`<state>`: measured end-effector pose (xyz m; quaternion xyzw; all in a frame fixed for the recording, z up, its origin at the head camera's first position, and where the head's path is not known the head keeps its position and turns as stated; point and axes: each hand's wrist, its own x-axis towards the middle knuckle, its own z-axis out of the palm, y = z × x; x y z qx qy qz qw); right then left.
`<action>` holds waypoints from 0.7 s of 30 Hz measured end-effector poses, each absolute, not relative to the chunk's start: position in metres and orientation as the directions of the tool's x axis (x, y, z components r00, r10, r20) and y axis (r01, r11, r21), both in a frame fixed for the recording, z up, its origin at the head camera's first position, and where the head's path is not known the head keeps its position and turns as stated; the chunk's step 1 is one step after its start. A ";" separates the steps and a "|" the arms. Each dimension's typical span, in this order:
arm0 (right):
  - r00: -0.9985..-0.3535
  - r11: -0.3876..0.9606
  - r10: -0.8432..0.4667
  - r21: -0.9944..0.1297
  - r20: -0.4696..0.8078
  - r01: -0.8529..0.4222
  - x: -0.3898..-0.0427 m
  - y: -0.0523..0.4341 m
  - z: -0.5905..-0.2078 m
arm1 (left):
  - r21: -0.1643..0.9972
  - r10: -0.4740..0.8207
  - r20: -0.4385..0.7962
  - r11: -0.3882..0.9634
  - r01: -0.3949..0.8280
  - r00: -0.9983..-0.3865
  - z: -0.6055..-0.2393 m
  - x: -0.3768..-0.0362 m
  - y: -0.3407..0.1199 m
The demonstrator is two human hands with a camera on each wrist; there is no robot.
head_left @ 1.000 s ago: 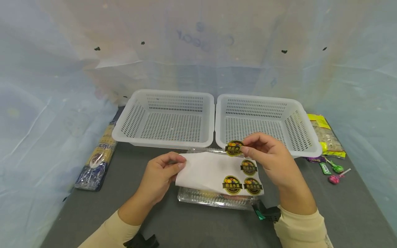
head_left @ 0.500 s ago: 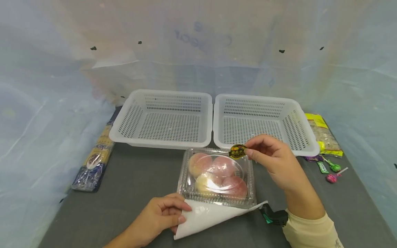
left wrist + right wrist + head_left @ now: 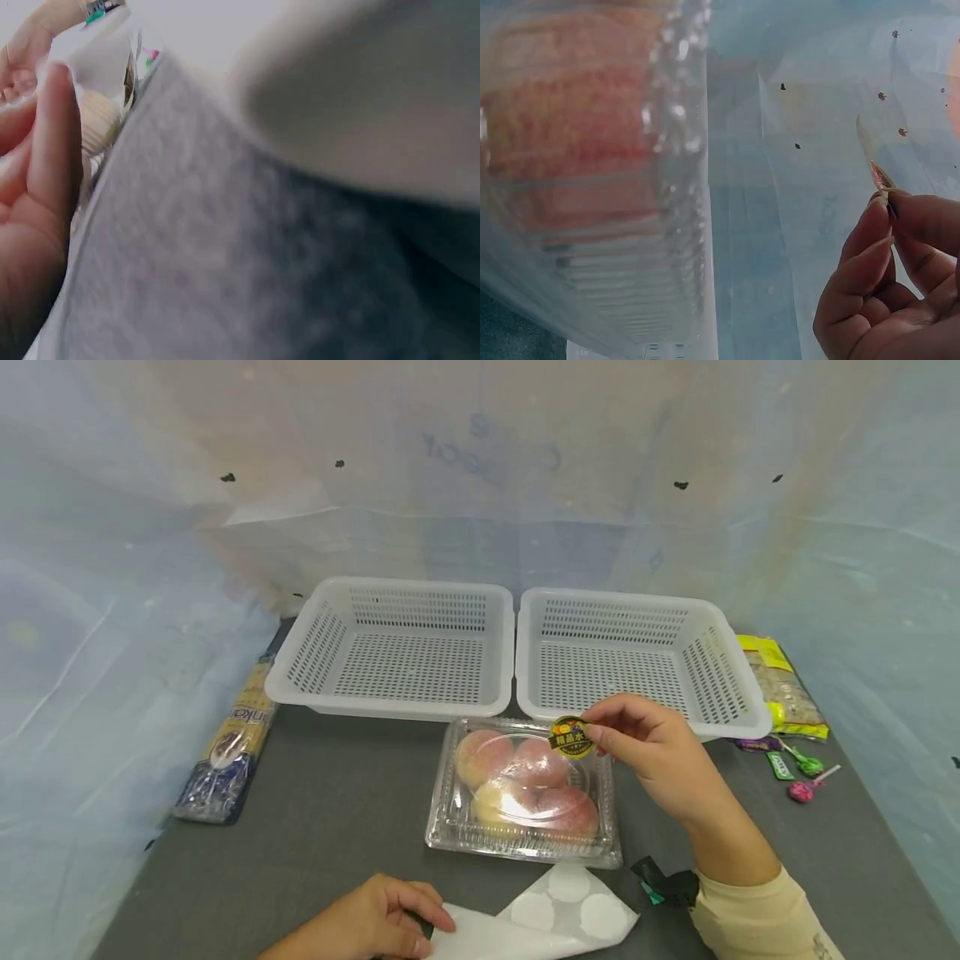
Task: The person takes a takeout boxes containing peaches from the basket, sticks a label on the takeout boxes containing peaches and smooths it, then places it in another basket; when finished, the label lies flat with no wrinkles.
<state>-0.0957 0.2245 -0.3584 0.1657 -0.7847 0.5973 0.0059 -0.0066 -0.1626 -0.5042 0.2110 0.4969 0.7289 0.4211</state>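
Note:
In the head view my right hand pinches a round black-and-gold fruit sticker between thumb and fingertips. The sticker overlaps the upper right corner of a clear plastic fruit box. Under the box's lid lie several red and yellow peach-like fruits. Seen by the right wrist camera, the sticker is nearly edge-on. At the bottom of the head view my left hand holds the white sticker sheet at its left end. A folded-over corner of the sheet shows pale round shapes.
Two white plastic baskets stand side by side behind the box. A long blue-and-gold packet lies at left. On the right are a yellow bag, a green lollipop, a pink lollipop and small wrapped sweets.
My left hand has drawn the sticker sheet off the box, down toward the front edge, uncovering the fruit. My right hand still pinches the sticker near the box's upper right corner.

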 end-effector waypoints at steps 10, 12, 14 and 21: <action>-0.949 0.246 -0.280 -0.945 0.144 -0.216 -0.101 0.221 -0.366 | 0.945 0.798 -0.047 -0.160 -0.286 -0.601 -0.495 -0.014 -0.159; -0.953 0.258 -0.278 -0.946 0.123 -0.197 -0.102 0.220 -0.367 | 0.977 0.771 -0.057 -0.088 -0.194 -0.634 -0.489 -0.019 -0.162; -0.956 0.263 -0.274 -0.948 0.103 -0.178 -0.102 0.220 -0.368 | 0.997 0.740 -0.043 -0.008 -0.074 -0.671 -0.480 -0.024 -0.166; -0.960 0.270 -0.272 -0.952 0.066 -0.142 -0.106 0.217 -0.374 | 0.922 0.588 -0.009 0.318 0.222 -0.809 -0.438 -0.048 -0.182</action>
